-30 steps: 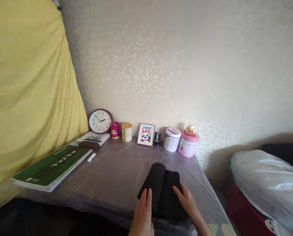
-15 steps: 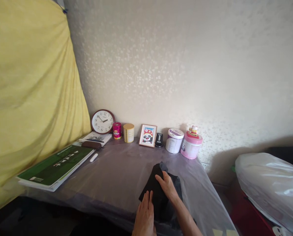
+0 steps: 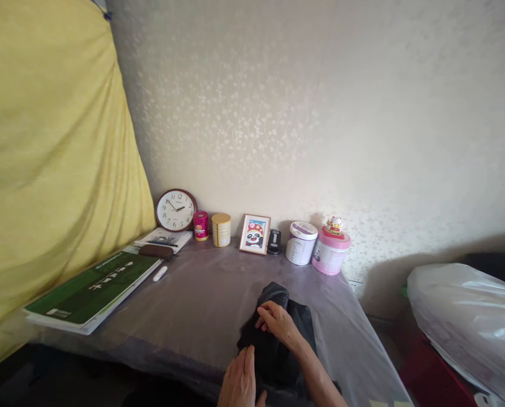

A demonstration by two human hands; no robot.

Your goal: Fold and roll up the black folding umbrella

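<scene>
A crumpled, partly folded piece of thin black fabric [image 3: 301, 322] lies near the front edge of the table; its exact kind is not clear. My right hand [image 3: 278, 324] is on top of it, fingers curled and pinching a fold of the fabric. At the fabric's near left edge rests my left hand [image 3: 238, 377], its fingers stretched out side by side and the thumb apart. The lower part of the fabric is partly hidden behind my hands and right forearm.
Along the wall stand a clock [image 3: 177, 210], a pink tin [image 3: 201, 226], a yellow-lidded can [image 3: 221, 230], a framed panda picture [image 3: 255, 234] and two tubs, white [image 3: 301, 244] and pink [image 3: 330, 255]. A green book [image 3: 94, 288] lies left. A plastic-covered bundle [image 3: 464, 316] sits right.
My right hand has shifted slightly left and its fingers have curled in. The left hand moved a little down and left. The fabric's top fold now looks rounder and more bunched.
</scene>
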